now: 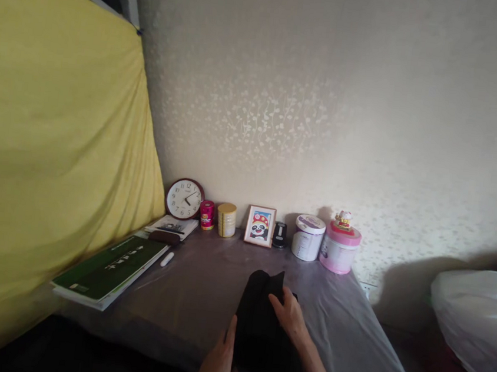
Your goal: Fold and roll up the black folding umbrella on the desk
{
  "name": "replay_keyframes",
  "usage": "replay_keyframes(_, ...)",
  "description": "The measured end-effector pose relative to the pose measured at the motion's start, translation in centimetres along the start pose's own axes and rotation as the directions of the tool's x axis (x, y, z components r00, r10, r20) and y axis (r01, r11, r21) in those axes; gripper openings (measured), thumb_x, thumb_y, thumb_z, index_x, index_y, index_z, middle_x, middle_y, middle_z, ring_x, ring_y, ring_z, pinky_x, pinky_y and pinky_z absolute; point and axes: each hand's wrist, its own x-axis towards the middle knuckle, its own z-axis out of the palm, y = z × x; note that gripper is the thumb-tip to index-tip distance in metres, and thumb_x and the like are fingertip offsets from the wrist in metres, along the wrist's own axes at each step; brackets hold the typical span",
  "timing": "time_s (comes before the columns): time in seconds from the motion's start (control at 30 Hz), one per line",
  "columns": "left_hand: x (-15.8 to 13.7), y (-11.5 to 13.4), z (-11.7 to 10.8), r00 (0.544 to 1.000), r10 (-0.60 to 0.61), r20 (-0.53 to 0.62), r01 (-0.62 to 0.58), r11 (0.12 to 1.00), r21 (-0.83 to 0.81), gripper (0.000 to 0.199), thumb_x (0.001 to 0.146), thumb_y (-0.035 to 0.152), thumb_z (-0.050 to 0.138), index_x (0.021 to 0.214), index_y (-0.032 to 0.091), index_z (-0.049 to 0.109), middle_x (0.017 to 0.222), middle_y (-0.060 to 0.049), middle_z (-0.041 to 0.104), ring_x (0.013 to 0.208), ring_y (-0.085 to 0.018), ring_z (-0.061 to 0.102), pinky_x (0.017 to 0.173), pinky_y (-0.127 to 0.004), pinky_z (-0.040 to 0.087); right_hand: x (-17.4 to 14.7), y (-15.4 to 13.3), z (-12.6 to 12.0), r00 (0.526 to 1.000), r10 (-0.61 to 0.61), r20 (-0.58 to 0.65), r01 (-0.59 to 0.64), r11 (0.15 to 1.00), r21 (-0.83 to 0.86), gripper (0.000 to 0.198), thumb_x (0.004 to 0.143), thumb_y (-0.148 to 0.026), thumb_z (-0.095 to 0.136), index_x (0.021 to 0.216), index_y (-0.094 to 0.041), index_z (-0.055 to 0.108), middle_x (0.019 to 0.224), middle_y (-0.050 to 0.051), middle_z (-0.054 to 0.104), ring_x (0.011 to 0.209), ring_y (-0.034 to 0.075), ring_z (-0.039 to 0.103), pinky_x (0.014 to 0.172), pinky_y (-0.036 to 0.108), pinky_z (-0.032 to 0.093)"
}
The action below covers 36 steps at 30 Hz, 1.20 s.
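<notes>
In front of me, over the near part of the table, is a black item (260, 323) that looks like folded cloth or a soft bag; its exact kind is too dark to make out. My left hand (220, 363) holds its left edge low down, thumb along the side. My right hand (290, 317) grips the upper right part, where a pointed flap sticks up past the fingers. Some fingertips of both hands are hidden by the black item.
A grey-covered table (202, 288) stretches to the wall. Along its back stand a clock (185, 199), a red can (207, 215), a yellow tin (226, 220), a panda picture frame (259, 227) and two tubs (308, 239). Green books (111, 266) lie left, beside a yellow curtain (54, 130).
</notes>
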Motion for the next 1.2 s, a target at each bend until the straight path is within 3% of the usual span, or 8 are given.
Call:
replay_keyframes(0.1,-0.3,1.1,-0.4,0.997,-0.051,0.057,0.048,0.998,0.047,0.093,0.064,-0.006,0.045,0.141,0.012,-0.004,0.145,-0.019,0.026,0.11,-0.019,0.056,0.089,-0.022,0.044,1.2,-0.4,0.5,0.999,-0.001,0.045,-0.003,0.995,0.096,0.019,0.067,-0.034,0.057,0.075,-0.018,0.062,0.064,0.001,0.062,0.066,0.019,0.059,0.058,0.027,0.045)
replay_keyframes(0.23,-0.3,2.3,-0.2,0.989,-0.109,0.095,0.096,0.986,0.135,0.091,0.065,-0.006,0.044,0.141,0.015,0.0,0.145,-0.02,0.025,0.098,-0.023,0.063,0.082,-0.029,0.049,2.1,-0.8,2.3,0.986,0.027,0.163,-0.07,0.963,0.262,0.025,0.066,-0.035,0.059,0.08,-0.015,0.064,0.068,0.002,0.063,0.068,0.019,0.06,0.06,0.027,0.045)
replay_keyframes(0.43,0.1,2.6,0.9,0.979,-0.171,0.112,0.142,0.963,0.229,0.072,0.071,-0.009,0.026,0.139,0.012,0.022,0.146,-0.018,0.026,0.097,-0.02,0.064,0.082,-0.029,0.049,2.3,0.8,5.9,0.975,0.082,0.208,-0.115,0.982,0.152,0.031,0.066,-0.026,0.062,0.094,-0.013,0.064,0.078,0.005,0.067,0.083,0.021,0.063,0.07,0.028,0.046)
replay_keyframes(0.57,-0.2,2.4,0.5,0.978,-0.167,0.122,0.138,0.967,0.214,0.073,0.068,-0.006,0.035,0.138,0.013,0.026,0.146,-0.016,0.027,0.1,-0.02,0.062,0.083,-0.028,0.048,2.0,0.7,6.3,0.943,0.026,0.331,-0.062,0.993,0.099,0.029,0.075,-0.03,0.055,0.096,-0.012,0.062,0.064,0.002,0.067,0.062,0.016,0.062,0.06,0.026,0.045)
replay_keyframes(0.77,-0.8,-0.6,0.5,0.994,-0.048,0.097,0.033,0.988,0.152,0.071,0.074,0.019,0.048,0.138,0.006,0.022,0.142,-0.019,0.032,0.119,-0.026,0.049,0.091,-0.03,0.044,1.4,-0.5,5.8,0.907,-0.102,0.409,0.057,0.991,0.121,0.029,0.084,-0.038,0.041,0.083,-0.016,0.06,0.072,0.004,0.071,0.065,0.014,0.062,0.061,0.025,0.045)
replay_keyframes(0.97,-1.0,-0.9,-0.4,0.994,0.033,-0.108,-0.006,0.97,0.241,0.057,0.077,0.03,0.046,0.129,0.007,0.04,0.138,-0.02,0.039,0.127,-0.029,0.038,0.104,-0.039,0.033,1.2,0.0,6.0,0.893,-0.163,0.418,0.138,0.986,0.089,0.027,0.084,-0.03,0.039,0.095,-0.017,0.061,0.076,0.003,0.071,0.067,0.014,0.063,0.065,0.025,0.046)
replay_keyframes(1.1,-0.4,1.2,-0.9,0.987,0.151,-0.05,-0.133,0.956,0.262,0.072,0.068,0.022,0.054,0.135,0.015,0.033,0.148,-0.013,0.022,0.134,-0.03,0.024,0.109,-0.045,0.024,0.7,-0.3,5.9,0.88,-0.216,0.422,0.216,0.975,0.047,0.028,0.085,-0.025,0.038,0.096,-0.019,0.063,0.077,0.001,0.07,0.072,0.014,0.063,0.069,0.024,0.046)
replay_keyframes(1.2,0.2,2.0,-0.2,0.995,0.096,0.035,-0.102,0.946,0.308,0.089,0.057,0.009,0.055,0.14,0.013,0.022,0.15,-0.013,0.013,0.137,-0.031,0.015,0.111,-0.047,0.02,-0.2,-0.8,5.5,0.865,-0.277,0.419,0.312,0.95,-0.016,0.029,0.086,-0.024,0.039,0.097,-0.021,0.065,0.081,0.001,0.071,0.078,0.015,0.063,0.073,0.025,0.045)
